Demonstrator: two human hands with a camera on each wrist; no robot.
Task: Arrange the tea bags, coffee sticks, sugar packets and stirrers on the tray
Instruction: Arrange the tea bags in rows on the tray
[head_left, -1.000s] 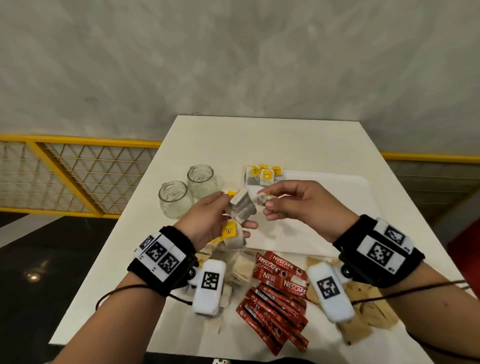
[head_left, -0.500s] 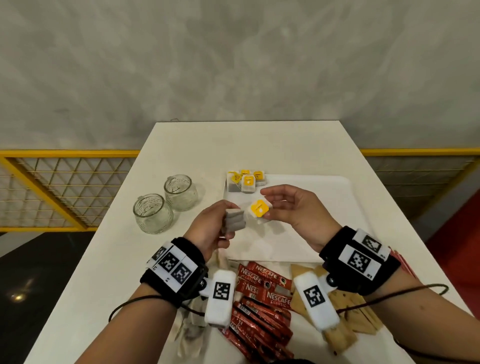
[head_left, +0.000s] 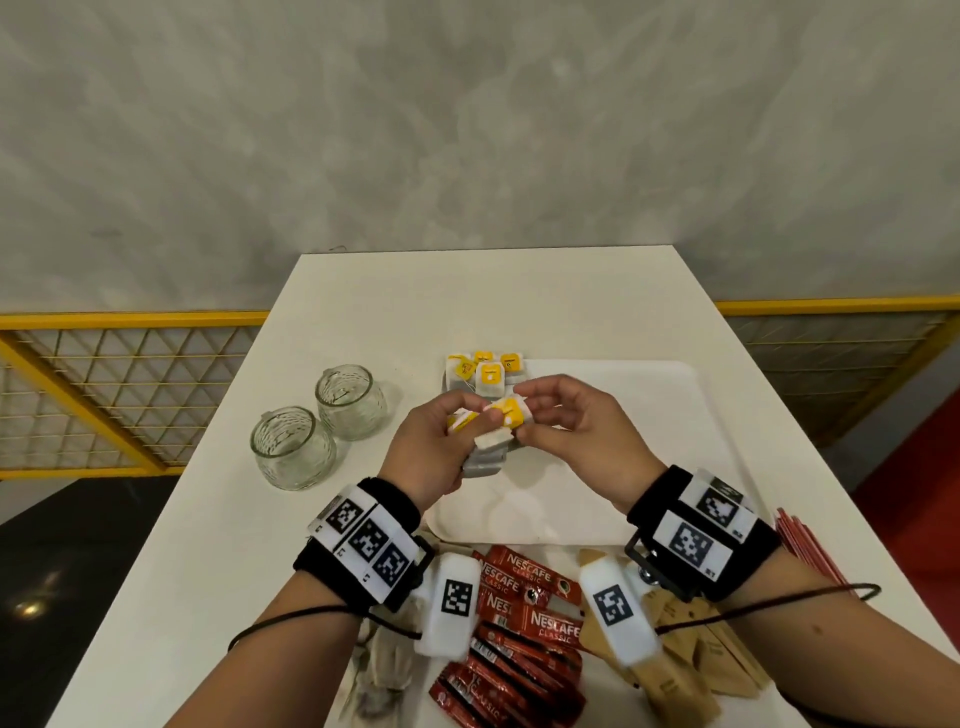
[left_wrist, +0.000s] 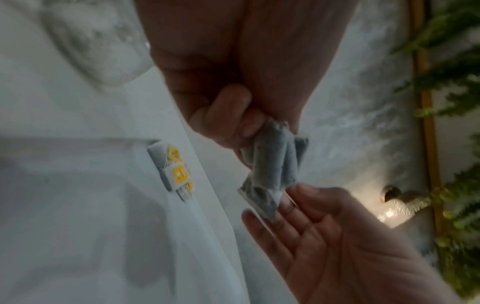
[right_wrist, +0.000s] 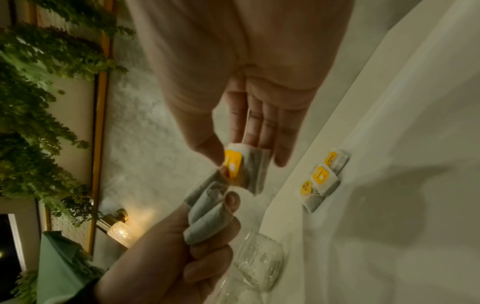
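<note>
My left hand grips a small stack of grey tea bags above the near left part of the white tray. My right hand pinches a yellow-tagged tea bag at the top of that stack. The right wrist view shows thumb and fingers on this tea bag, touching the left hand's stack. Several tea bags lie in the tray's far left corner. Red coffee sticks, brown sugar packets and red stirrers lie on the table in front of the tray.
Two empty glass jars stand left of the tray on the white table. More loose tea bags lie at the near edge under my left wrist. A yellow railing runs behind the table on both sides.
Half a second ago my right hand held a yellow-tagged tea bag apart from the left hand's stack. The two hands have since come together, slightly farther over the tray.
</note>
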